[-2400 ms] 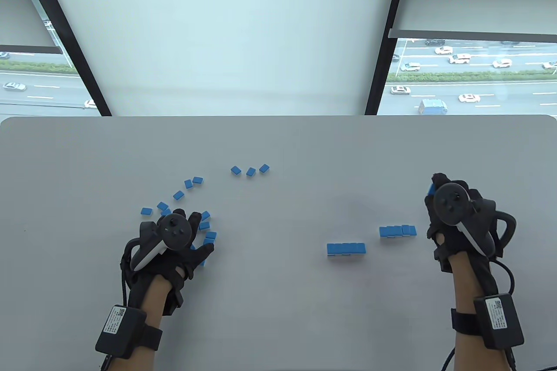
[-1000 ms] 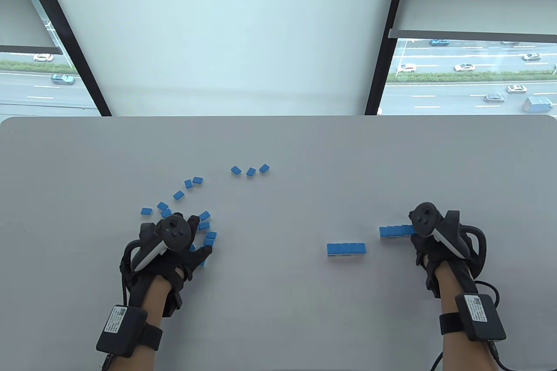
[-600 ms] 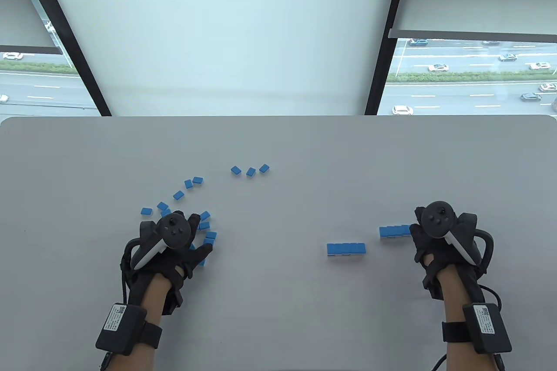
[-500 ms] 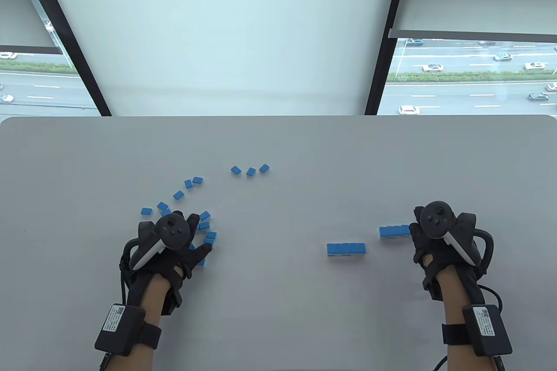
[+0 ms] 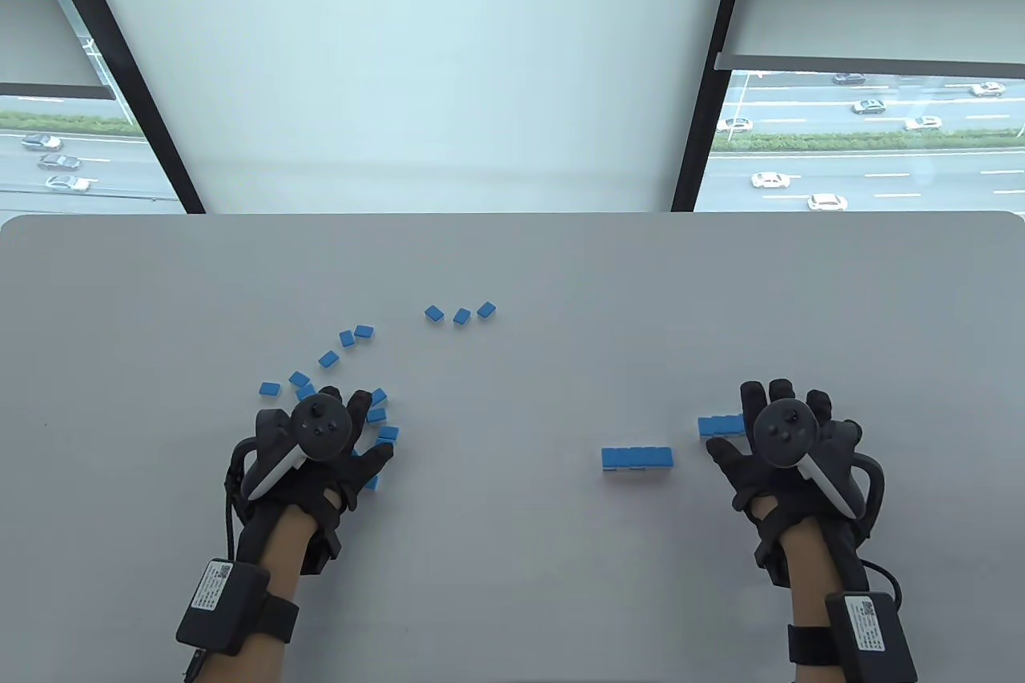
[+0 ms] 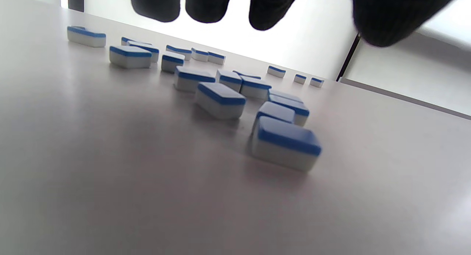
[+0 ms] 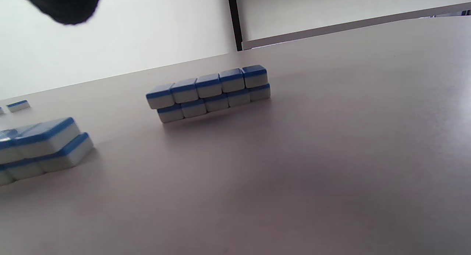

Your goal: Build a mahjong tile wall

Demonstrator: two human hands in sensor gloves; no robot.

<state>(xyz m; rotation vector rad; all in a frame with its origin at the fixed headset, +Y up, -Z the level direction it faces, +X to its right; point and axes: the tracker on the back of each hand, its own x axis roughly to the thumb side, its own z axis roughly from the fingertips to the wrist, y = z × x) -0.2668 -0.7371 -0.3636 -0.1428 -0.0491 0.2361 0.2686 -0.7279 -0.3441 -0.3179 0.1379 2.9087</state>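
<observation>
Two short two-layer walls of blue-backed mahjong tiles stand on the grey table (image 5: 512,275): the near wall (image 5: 637,458) (image 7: 208,93) and the right wall (image 5: 721,425) (image 7: 40,148). My right hand (image 5: 769,427) hovers with straight, spread fingers over the right wall's right end and hides it; it holds nothing. Only its thumb tip (image 7: 62,4) shows in the right wrist view. My left hand (image 5: 352,435) lies spread above a scatter of loose tiles (image 5: 376,415) (image 6: 220,98). Its fingertips (image 6: 206,4) hang over them without touching.
More loose tiles lie face down further back: a trio (image 5: 460,313) mid-table and a trail (image 5: 352,335) to the left. The table's far edge (image 5: 512,215) meets a window.
My right hand brought a tile down to the right wall's end, then let go, spread its fingers and slid slightly left and toward me. The left hand barely moved.
</observation>
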